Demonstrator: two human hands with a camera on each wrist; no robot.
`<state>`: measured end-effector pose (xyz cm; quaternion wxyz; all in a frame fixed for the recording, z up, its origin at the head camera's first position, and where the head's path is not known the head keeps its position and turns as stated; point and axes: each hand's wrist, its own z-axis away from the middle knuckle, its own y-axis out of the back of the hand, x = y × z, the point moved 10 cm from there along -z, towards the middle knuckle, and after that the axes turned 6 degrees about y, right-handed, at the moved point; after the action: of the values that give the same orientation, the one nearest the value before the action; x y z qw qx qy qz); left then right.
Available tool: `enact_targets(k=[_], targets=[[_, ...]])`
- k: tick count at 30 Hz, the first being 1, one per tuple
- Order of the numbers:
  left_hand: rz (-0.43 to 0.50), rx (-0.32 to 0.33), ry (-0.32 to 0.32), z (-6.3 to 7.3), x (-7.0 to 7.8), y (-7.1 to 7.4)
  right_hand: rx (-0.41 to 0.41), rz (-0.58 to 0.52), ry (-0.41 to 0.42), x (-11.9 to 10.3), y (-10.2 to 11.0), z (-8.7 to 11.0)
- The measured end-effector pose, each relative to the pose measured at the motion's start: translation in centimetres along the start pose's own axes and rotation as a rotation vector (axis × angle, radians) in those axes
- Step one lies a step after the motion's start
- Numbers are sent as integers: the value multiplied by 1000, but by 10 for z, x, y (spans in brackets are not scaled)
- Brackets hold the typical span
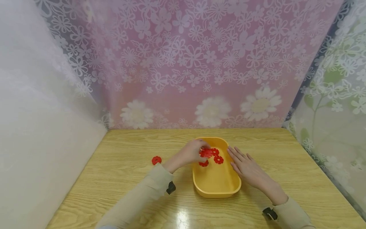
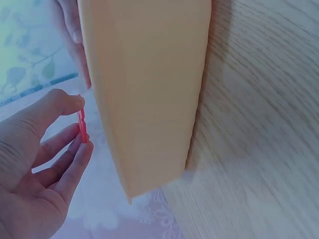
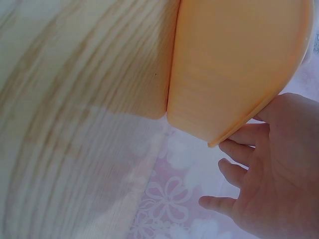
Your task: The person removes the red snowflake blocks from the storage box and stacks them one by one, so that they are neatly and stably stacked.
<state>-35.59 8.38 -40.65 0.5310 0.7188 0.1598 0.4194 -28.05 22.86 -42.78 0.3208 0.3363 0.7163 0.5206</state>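
My left hand (image 1: 192,152) is over the left rim of a yellow plastic bin (image 1: 216,186). Between thumb and fingertips it pinches a red notched disc (image 2: 82,122), held edge-on above the rim in the left wrist view. Inside the bin lie several similar red discs (image 1: 218,159), partly hidden behind the hand in the head view. My right hand (image 1: 248,168) rests against the right rim, its fingers extended; the right wrist view shows fingers touching the rim (image 3: 249,118).
One more red disc (image 1: 156,160) lies on the wood-grain table (image 1: 125,178), left of the bin near my left sleeve. A pink floral curtain (image 1: 183,63) hangs behind the table's back edge, with pale cloth on both sides.
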Motion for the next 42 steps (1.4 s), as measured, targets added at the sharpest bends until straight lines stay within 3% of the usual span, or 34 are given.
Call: enact_targets(k=[7,15,32,42], targets=[[29,35,7,13,-16,14,-8,-2,-5,-1,0,0],[98,80,38,33,-45,32,-14,-12,-14,0,-1,0],[68,179,184,81,-114,62,-21,-19,-16,2,-2,-1],[62,188,259,106,-148,71,-5,3,8,2,-2,-2]])
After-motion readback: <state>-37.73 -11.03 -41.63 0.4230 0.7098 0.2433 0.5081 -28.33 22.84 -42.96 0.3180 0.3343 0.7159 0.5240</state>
